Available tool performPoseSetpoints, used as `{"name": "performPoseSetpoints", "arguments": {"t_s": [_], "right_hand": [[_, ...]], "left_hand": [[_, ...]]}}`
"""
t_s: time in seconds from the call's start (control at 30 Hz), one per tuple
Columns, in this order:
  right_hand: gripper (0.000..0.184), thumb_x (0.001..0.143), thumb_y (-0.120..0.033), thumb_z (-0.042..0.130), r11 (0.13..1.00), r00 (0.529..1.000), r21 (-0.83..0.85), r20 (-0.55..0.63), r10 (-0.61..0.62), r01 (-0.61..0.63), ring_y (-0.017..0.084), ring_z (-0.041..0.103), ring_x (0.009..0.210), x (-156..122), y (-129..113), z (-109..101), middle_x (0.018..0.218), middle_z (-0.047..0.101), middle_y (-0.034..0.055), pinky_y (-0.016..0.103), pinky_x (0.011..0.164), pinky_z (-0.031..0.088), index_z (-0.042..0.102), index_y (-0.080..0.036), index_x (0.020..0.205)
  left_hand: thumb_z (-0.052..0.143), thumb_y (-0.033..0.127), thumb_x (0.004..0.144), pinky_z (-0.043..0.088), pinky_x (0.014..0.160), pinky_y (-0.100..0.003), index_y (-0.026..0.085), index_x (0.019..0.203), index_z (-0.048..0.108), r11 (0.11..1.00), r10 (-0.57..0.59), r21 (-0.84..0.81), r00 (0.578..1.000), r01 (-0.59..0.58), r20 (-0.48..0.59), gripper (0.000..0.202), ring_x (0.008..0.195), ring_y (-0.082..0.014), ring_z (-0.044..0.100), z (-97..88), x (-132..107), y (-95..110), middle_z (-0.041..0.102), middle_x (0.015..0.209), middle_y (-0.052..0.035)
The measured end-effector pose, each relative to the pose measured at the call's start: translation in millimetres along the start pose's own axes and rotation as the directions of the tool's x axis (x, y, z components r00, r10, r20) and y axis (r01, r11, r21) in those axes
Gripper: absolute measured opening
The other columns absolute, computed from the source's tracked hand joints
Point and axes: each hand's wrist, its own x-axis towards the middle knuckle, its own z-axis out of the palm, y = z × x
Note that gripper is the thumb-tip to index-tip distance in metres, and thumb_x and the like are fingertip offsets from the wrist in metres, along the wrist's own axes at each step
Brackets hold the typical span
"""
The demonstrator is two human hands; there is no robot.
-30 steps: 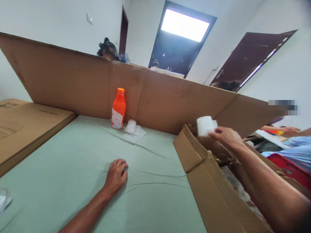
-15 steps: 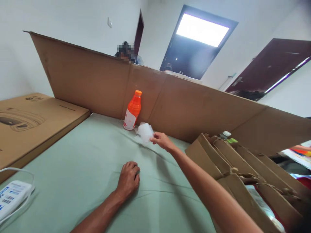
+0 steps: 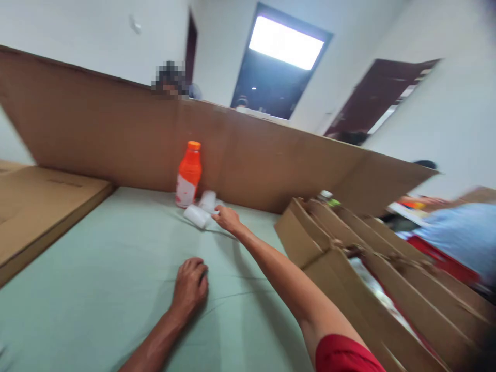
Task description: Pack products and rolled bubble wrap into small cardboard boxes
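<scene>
My right hand (image 3: 228, 218) reaches to the back of the cloth-covered table, its fingers pinched at the edge of a white, partly see-through piece (image 3: 197, 216). A second whitish part (image 3: 208, 199) stands up just behind it; whether the two are joined I cannot tell. Close on their left is an upright orange bottle (image 3: 189, 174) with an orange cap and a pale label. Nearer to me, my left hand (image 3: 189, 285) rests on the cloth with curled fingers. Something small and dark shows between its thumb and fingers, too blurred to name.
A tall cardboard panel (image 3: 127, 134) closes off the back. On the left lies a flat cardboard box (image 3: 58, 206). To the right stands a divided cardboard box (image 3: 298, 232) with things inside. Beyond it a person in a light blue top (image 3: 461, 235) is partly visible.
The view has swung to the right, so things sit further left. The white piece looks turned, now lying lengthwise with a separate-looking part behind it. The left hand stays on the cloth.
</scene>
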Motion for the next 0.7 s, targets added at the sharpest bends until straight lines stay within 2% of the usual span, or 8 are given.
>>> {"name": "performPoseSetpoints", "arguments": {"t_s": [0.1, 0.23, 0.33, 0.4, 0.47, 0.57, 0.63, 0.7], "right_hand": [[0.018, 0.091, -0.034, 0.067, 1.000, 1.000, -0.013, -0.006, -0.017, 0.017, 0.024, 0.066, 0.102, -46.5, 8.8, -34.5, 0.106, 0.073, 0.0066, 0.039, 0.089, 0.050, 0.072, -0.019, 0.100], [0.010, 0.083, -0.032, 0.069, 0.999, 0.996, 0.002, -0.085, -0.040, 0.041, 0.022, 0.068, 0.093, -128.2, 38.6, -92.4, 0.092, 0.077, 0.0018, 0.029, 0.078, 0.044, 0.076, -0.025, 0.086], [0.017, 0.085, -0.030, 0.061, 0.999, 0.977, 0.029, -0.210, 0.023, -0.018, 0.017, 0.066, 0.082, -195.4, 91.9, -144.8, 0.087, 0.076, 0.0004, 0.026, 0.073, 0.042, 0.076, -0.024, 0.089], [0.023, 0.087, -0.027, 0.054, 0.992, 0.941, 0.055, -0.313, 0.127, -0.115, 0.016, 0.065, 0.080, -237.7, 142.9, -177.9, 0.087, 0.075, 0.0020, 0.024, 0.073, 0.044, 0.075, -0.020, 0.093], [0.026, 0.086, -0.025, 0.050, 0.965, 0.888, 0.085, -0.378, 0.261, -0.247, 0.017, 0.065, 0.081, -276.6, 198.1, -201.7, 0.088, 0.075, 0.0053, 0.025, 0.073, 0.045, 0.074, -0.016, 0.092], [0.022, 0.081, -0.026, 0.054, 0.894, 0.836, 0.129, -0.320, 0.446, -0.428, 0.017, 0.065, 0.068, -325.4, 268.6, -209.3, 0.071, 0.071, 0.0042, 0.024, 0.063, 0.047, 0.073, -0.014, 0.084], [0.017, 0.076, -0.028, 0.062, 0.853, 0.822, 0.133, -0.228, 0.522, -0.505, 0.016, 0.064, 0.059, -346.5, 298.6, -196.8, 0.061, 0.068, 0.0015, 0.023, 0.056, 0.046, 0.073, -0.014, 0.079], [0.014, 0.071, -0.027, 0.070, 0.834, 0.822, 0.118, -0.143, 0.551, -0.538, 0.016, 0.065, 0.059, -355.9, 315.1, -177.2, 0.062, 0.070, 0.0001, 0.023, 0.056, 0.047, 0.073, -0.016, 0.078]], "left_hand": [[0.047, 0.020, 0.084, 0.047, 0.094, -0.054, 0.016, 0.097, 0.072, 0.999, 0.043, 0.000, 0.999, -0.043, 0.006, 0.029, 0.107, -0.0338, 0.061, 2.0, -2.4, -9.7, 0.070, 0.112, -0.0172], [0.047, 0.033, 0.083, 0.050, 0.091, -0.050, 0.019, 0.094, 0.074, 0.992, 0.102, 0.075, 0.995, -0.101, -0.019, 0.032, 0.104, -0.0330, 0.064, 8.2, -2.1, -27.5, 0.073, 0.109, -0.0138], [0.048, 0.036, 0.083, 0.052, 0.091, -0.046, 0.022, 0.092, 0.074, 0.984, 0.133, 0.120, 0.991, -0.132, 0.006, 0.032, 0.101, -0.0305, 0.067, 9.2, -3.0, -35.8, 0.075, 0.108, -0.0105], [0.047, 0.038, 0.083, 0.052, 0.090, -0.045, 0.023, 0.092, 0.074, 0.979, 0.137, 0.147, 0.990, -0.139, 0.023, 0.032, 0.101, -0.0303, 0.067, 8.2, -3.6, -37.8, 0.076, 0.108, -0.0095], [0.047, 0.040, 0.083, 0.053, 0.089, -0.046, 0.023, 0.092, 0.075, 0.976, 0.141, 0.165, 0.989, -0.145, 0.035, 0.034, 0.100, -0.0313, 0.067, 7.4, -3.9, -38.5, 0.076, 0.108, -0.0102], [0.046, 0.042, 0.083, 0.053, 0.088, -0.047, 0.023, 0.092, 0.074, 0.971, 0.141, 0.190, 0.989, -0.146, 0.039, 0.036, 0.100, -0.0319, 0.067, 7.9, -4.3, -40.6, 0.075, 0.109, -0.0099], [0.045, 0.044, 0.084, 0.053, 0.088, -0.047, 0.024, 0.093, 0.074, 0.968, 0.145, 0.202, 0.989, -0.149, 0.037, 0.036, 0.100, -0.0314, 0.067, 9.3, -4.7, -43.3, 0.075, 0.109, -0.0091], [0.045, 0.044, 0.084, 0.053, 0.087, -0.047, 0.025, 0.093, 0.074, 0.964, 0.154, 0.212, 0.987, -0.158, 0.035, 0.036, 0.100, -0.0312, 0.068, 10.9, -5.1, -46.7, 0.076, 0.109, -0.0088]]}}
